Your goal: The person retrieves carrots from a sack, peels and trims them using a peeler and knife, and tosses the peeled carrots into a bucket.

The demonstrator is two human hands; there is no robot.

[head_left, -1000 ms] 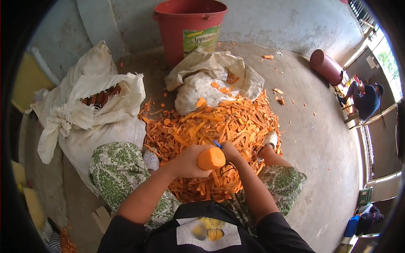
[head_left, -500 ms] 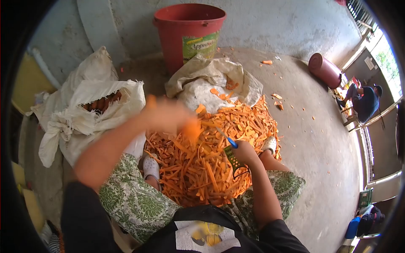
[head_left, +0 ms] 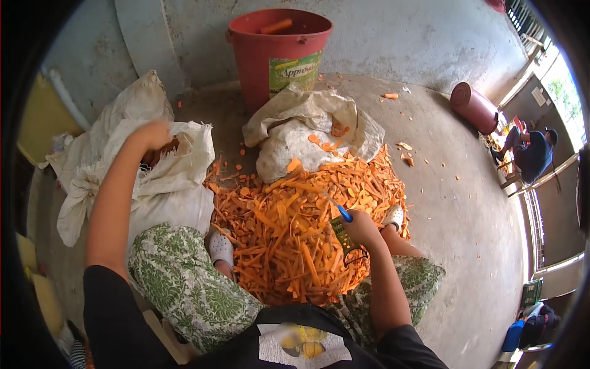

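My left hand (head_left: 153, 134) reaches to the torn opening of a white woven sack (head_left: 169, 200). Long orange-brown carrots (head_left: 167, 149) show in that opening; my left fingers are blurred and partly hidden there. A knife with a blue handle (head_left: 345, 213) is in my closed right hand (head_left: 361, 229), its thin blade pointing up and left over a heap of carrot peelings and pieces (head_left: 295, 234). Beneath the right hand is a green-and-yellow patterned item (head_left: 342, 237) with a black cord. Within the mouth of the red bucket (head_left: 252, 67) a peeled carrot (head_left: 276, 26) is visible.
Another whitish sack (head_left: 283, 160) lies crumpled behind the heap, against the bucket. Orange scraps (head_left: 390, 96) are scattered on the concrete floor (head_left: 455, 234). At right, a maroon container (head_left: 473, 107) lies tipped over near a seated person (head_left: 531, 154).
My left hand has moved from above the heap, with something orange, leftward to the sack opening. A carrot now shows in the bucket's mouth. My right hand has stayed almost in place with the knife.
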